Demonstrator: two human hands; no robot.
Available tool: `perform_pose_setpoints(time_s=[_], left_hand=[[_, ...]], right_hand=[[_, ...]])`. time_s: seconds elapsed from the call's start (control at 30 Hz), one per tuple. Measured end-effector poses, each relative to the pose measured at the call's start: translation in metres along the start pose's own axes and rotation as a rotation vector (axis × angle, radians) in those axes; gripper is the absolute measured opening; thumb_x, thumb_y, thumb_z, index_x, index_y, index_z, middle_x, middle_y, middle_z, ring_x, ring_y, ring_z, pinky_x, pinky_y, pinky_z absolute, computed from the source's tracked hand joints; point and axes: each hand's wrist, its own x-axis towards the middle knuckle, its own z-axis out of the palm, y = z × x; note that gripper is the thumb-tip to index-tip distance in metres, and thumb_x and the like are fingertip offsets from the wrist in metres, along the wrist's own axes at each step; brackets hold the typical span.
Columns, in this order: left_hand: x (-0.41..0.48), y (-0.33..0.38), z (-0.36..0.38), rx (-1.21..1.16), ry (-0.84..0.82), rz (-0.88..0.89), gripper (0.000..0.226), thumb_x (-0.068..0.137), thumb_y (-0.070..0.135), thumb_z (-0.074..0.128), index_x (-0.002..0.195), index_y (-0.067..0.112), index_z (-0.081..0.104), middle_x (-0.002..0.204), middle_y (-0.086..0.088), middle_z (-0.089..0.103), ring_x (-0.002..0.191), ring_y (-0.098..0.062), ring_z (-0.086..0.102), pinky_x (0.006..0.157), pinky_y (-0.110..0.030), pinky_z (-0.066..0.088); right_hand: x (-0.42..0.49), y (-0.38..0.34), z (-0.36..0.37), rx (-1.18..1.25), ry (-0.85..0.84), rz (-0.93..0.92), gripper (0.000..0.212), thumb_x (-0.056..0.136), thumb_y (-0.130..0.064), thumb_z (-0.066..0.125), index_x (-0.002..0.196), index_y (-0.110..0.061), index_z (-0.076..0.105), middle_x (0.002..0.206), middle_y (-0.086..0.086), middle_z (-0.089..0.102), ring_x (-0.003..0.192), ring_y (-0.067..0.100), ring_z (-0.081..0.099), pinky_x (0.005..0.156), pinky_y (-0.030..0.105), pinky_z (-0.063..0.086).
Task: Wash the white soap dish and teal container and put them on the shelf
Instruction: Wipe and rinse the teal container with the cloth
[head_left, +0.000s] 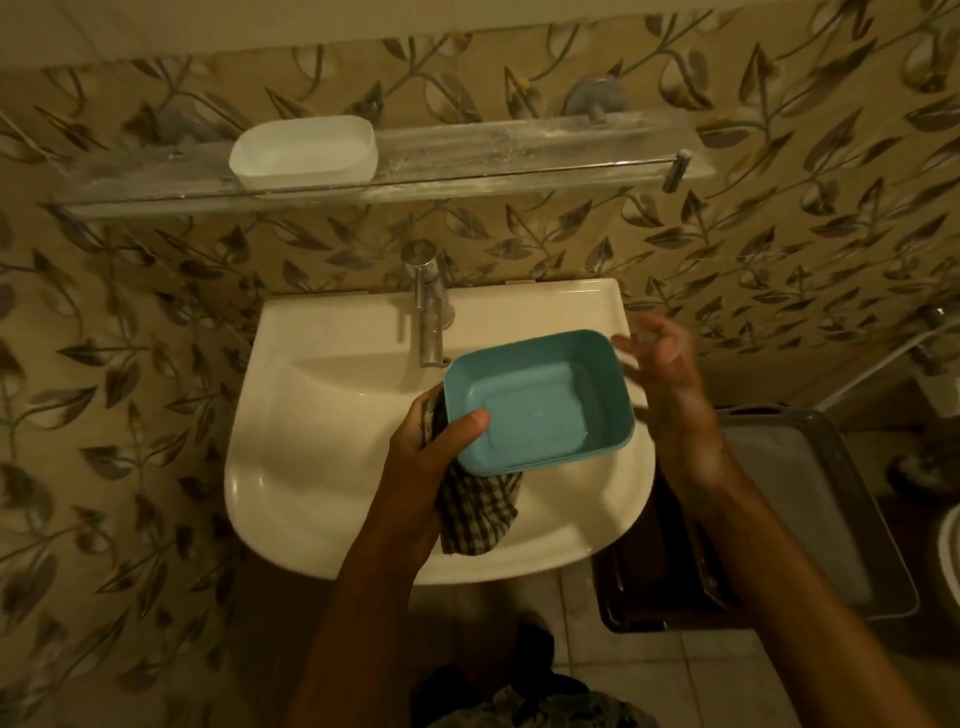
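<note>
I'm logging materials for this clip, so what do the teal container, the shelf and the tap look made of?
The teal container looks like matte plastic: uniform colour, moulded rounded corners. The shelf seems glass: see-through, with whitish residue. The tap is shiny metal, dulled by spots.

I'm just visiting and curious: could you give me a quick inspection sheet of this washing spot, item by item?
Surface: white sink, with the tap at its back.
Job's things: soap dish sits on the glass shelf; teal container is held over the sink, open side up.
Clutter: checked cloth bunched under the container.
Hands: left hand grips container and cloth, thumb inside the rim; right hand is blurred, fingers spread, beside the container's right edge, contact unclear.
Cables: nothing seen; only a pale hose by the right wall.
Surroundings: leaf-patterned wall; grey tray right of the sink.
</note>
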Motion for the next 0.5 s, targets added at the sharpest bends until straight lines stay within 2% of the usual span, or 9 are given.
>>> perform_pose_setpoints(time_s=[0.03, 0.1, 0.17, 0.23, 0.3, 0.33, 0.4, 0.43, 0.5], left_hand=[[0.001, 0.001, 0.001, 0.031, 0.016, 0.013, 0.072, 0.064, 0.039, 0.074, 0.129, 0.019, 0.051, 0.124, -0.006, 0.064, 0.113, -0.026, 0.062, 0.095, -0.046, 0.051], [0.003, 0.004, 0.003, 0.096, 0.031, 0.044, 0.073, 0.060, 0.043, 0.075, 0.128, 0.026, 0.052, 0.120, -0.001, 0.065, 0.108, -0.020, 0.064, 0.087, -0.039, 0.055], [0.005, 0.009, 0.006, 0.166, 0.055, 0.064, 0.069, 0.059, 0.047, 0.076, 0.122, 0.032, 0.055, 0.115, 0.003, 0.067, 0.102, -0.015, 0.067, 0.080, -0.031, 0.057], [0.006, 0.016, 0.008, 0.236, 0.110, 0.059, 0.067, 0.059, 0.053, 0.079, 0.119, 0.034, 0.056, 0.112, 0.004, 0.067, 0.098, -0.014, 0.067, 0.079, -0.032, 0.057], [0.006, 0.023, 0.007, 0.279, 0.195, 0.040, 0.064, 0.066, 0.055, 0.073, 0.121, 0.028, 0.055, 0.110, 0.001, 0.067, 0.098, -0.018, 0.066, 0.082, -0.039, 0.056], [0.006, 0.028, 0.004, 0.261, 0.253, 0.034, 0.056, 0.073, 0.048, 0.070, 0.121, 0.024, 0.053, 0.109, -0.001, 0.066, 0.098, -0.020, 0.065, 0.083, -0.040, 0.055], [0.003, 0.042, -0.003, 0.176, 0.353, 0.060, 0.044, 0.083, 0.024, 0.066, 0.123, 0.021, 0.048, 0.106, 0.003, 0.062, 0.097, -0.016, 0.062, 0.076, -0.033, 0.054], [0.000, 0.050, -0.006, 0.169, 0.395, 0.109, 0.052, 0.083, 0.016, 0.065, 0.129, 0.022, 0.043, 0.104, 0.008, 0.059, 0.096, -0.010, 0.060, 0.071, -0.026, 0.052], [-0.010, 0.064, -0.001, 0.255, 0.443, 0.238, 0.063, 0.078, 0.015, 0.070, 0.131, 0.029, 0.037, 0.100, 0.016, 0.053, 0.089, -0.002, 0.061, 0.059, -0.016, 0.051]], right_hand=[[0.000, 0.003, 0.000, 0.128, -0.135, 0.170, 0.101, 0.045, -0.091, 0.058, 0.128, -0.034, 0.052, 0.135, 0.006, 0.056, 0.124, 0.026, 0.053, 0.098, 0.050, 0.046], [-0.002, 0.010, 0.001, 0.297, -0.310, 0.330, 0.089, 0.048, -0.082, 0.070, 0.121, -0.031, 0.064, 0.126, 0.007, 0.065, 0.116, 0.028, 0.062, 0.085, 0.048, 0.055], [-0.003, 0.015, 0.002, 0.382, -0.298, 0.346, 0.081, 0.048, -0.070, 0.080, 0.115, -0.026, 0.069, 0.117, 0.007, 0.069, 0.103, 0.026, 0.068, 0.065, 0.041, 0.060], [-0.002, 0.017, 0.001, 0.411, -0.253, 0.309, 0.081, 0.045, -0.066, 0.083, 0.113, -0.024, 0.068, 0.110, 0.005, 0.069, 0.095, 0.022, 0.070, 0.052, 0.032, 0.058], [0.001, 0.016, -0.001, 0.436, -0.202, 0.275, 0.089, 0.043, -0.063, 0.085, 0.119, -0.022, 0.063, 0.111, 0.004, 0.069, 0.098, 0.020, 0.069, 0.054, 0.032, 0.058], [0.002, 0.016, -0.002, 0.441, -0.180, 0.256, 0.095, 0.044, -0.062, 0.086, 0.125, -0.020, 0.059, 0.114, 0.004, 0.068, 0.101, 0.021, 0.068, 0.058, 0.034, 0.058], [0.003, 0.016, -0.004, 0.425, -0.136, 0.214, 0.109, 0.045, -0.058, 0.087, 0.138, -0.018, 0.046, 0.122, 0.007, 0.062, 0.109, 0.024, 0.064, 0.065, 0.039, 0.059], [0.003, 0.017, -0.004, 0.417, -0.112, 0.194, 0.113, 0.046, -0.057, 0.087, 0.142, -0.020, 0.040, 0.126, 0.008, 0.060, 0.112, 0.026, 0.062, 0.068, 0.042, 0.059], [0.003, 0.021, -0.003, 0.398, -0.050, 0.142, 0.109, 0.051, -0.060, 0.084, 0.142, -0.020, 0.039, 0.128, 0.009, 0.058, 0.116, 0.028, 0.060, 0.075, 0.048, 0.058]])
